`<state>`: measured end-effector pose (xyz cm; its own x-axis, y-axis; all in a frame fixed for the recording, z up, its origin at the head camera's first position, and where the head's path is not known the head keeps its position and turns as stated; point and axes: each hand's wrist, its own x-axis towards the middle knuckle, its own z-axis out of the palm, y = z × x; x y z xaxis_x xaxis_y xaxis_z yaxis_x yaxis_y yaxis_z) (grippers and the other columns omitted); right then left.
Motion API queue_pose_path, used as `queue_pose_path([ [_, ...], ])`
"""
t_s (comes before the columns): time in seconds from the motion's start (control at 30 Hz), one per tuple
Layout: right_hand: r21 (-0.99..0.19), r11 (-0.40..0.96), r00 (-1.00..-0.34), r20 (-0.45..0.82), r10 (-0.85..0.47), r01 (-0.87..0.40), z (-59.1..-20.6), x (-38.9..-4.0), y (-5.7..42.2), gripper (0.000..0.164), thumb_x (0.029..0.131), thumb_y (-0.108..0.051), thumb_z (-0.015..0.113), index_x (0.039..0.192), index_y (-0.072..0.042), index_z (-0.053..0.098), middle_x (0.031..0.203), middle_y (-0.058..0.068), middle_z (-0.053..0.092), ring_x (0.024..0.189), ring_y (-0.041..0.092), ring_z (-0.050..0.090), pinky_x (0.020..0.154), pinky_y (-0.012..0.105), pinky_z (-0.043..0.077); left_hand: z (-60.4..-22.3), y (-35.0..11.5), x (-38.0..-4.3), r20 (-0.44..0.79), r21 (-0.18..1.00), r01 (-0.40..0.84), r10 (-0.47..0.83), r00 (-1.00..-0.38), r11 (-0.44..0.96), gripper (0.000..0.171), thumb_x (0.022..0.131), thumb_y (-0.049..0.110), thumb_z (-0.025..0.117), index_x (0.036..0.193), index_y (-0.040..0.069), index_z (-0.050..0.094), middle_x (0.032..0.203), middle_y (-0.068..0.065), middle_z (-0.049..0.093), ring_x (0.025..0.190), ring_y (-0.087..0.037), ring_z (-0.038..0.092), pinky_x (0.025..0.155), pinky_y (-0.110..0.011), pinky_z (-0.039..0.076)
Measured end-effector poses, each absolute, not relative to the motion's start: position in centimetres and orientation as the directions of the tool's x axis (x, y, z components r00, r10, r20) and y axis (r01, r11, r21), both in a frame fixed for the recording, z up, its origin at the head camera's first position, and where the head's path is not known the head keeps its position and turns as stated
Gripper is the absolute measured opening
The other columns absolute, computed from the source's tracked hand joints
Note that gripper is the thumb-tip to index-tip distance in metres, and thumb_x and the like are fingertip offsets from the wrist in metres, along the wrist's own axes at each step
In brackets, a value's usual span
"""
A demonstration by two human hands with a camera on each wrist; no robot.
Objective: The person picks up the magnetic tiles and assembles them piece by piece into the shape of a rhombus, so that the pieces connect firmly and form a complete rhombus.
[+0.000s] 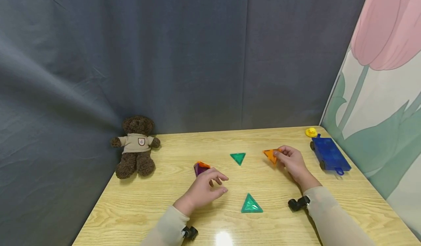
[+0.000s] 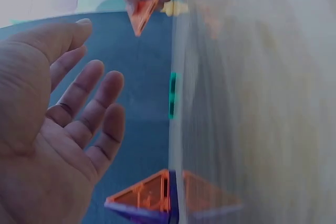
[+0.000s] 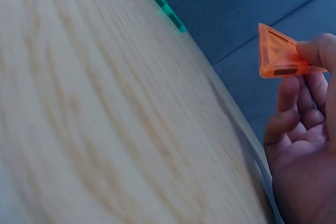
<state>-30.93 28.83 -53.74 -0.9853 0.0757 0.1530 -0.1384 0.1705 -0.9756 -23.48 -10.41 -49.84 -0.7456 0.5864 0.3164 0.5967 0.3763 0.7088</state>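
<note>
Between thumb and fingers, my right hand [image 1: 292, 161] pinches an orange triangular tile [image 1: 271, 155], raised off the table in the right wrist view. My left hand [image 1: 204, 190] hovers over the table with loosely bent fingers and nothing in them. Just beyond it, partly covered by the hand in the head view, stands a purple and orange tile piece [image 1: 199, 168]; the left wrist view shows its orange triangle [image 2: 149, 192] leaning against an upright purple side. Two green triangular tiles lie flat, one [image 1: 238, 158] farther back and the other [image 1: 251, 204] nearer, between the hands.
A brown teddy bear [image 1: 137, 147] in a beige shirt sits at the table's left edge. On the far right are a blue wheeled cart [image 1: 330, 154] and a yellow rubber duck [image 1: 311, 132]. A dark curtain [image 1: 197, 56] hangs behind the wooden table [image 1: 131, 209].
</note>
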Motion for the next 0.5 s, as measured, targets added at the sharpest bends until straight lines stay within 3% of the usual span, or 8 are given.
queue_pose_path([
  [0.13,-0.977,0.152,-0.978,0.171,0.118,-0.152,-53.6,-30.8,28.8,0.019,0.101,-0.019,0.073,0.102,-0.001,0.066,0.08,0.0,0.059,0.068,0.018,0.055,0.057,0.028,0.051,-49.9,-9.4,-22.9,0.282,0.705,0.611,0.649,-0.707,0.359,0.032,0.097,0.024,0.079,0.128,0.017,0.071,0.122,0.004,0.066,0.109,-0.011,0.062,0.09,-0.034,0.056],
  [0.3,-0.973,0.159,-0.972,0.188,0.139,-0.166,-53.6,-30.8,28.7,0.025,0.101,-0.022,0.073,0.106,0.002,0.065,0.081,-0.002,0.061,0.069,0.017,0.055,0.057,0.027,0.05,-50.0,-8.3,-22.2,0.222,0.702,0.615,0.711,-0.667,0.358,0.034,0.098,0.025,0.078,0.131,0.021,0.069,0.125,0.017,0.061,0.115,-0.004,0.058,0.096,-0.031,0.054],
  [0.5,-0.976,0.141,-0.97,0.187,0.154,-0.165,-53.7,-30.9,28.7,0.032,0.101,-0.026,0.073,0.105,0.005,0.066,0.078,-0.003,0.06,0.065,0.014,0.052,0.055,0.026,0.048,-50.1,-7.5,-21.7,0.186,0.683,0.632,0.749,-0.636,0.367,0.035,0.098,0.026,0.078,0.132,0.023,0.069,0.125,0.017,0.061,0.116,-0.003,0.058,0.101,-0.029,0.051],
])
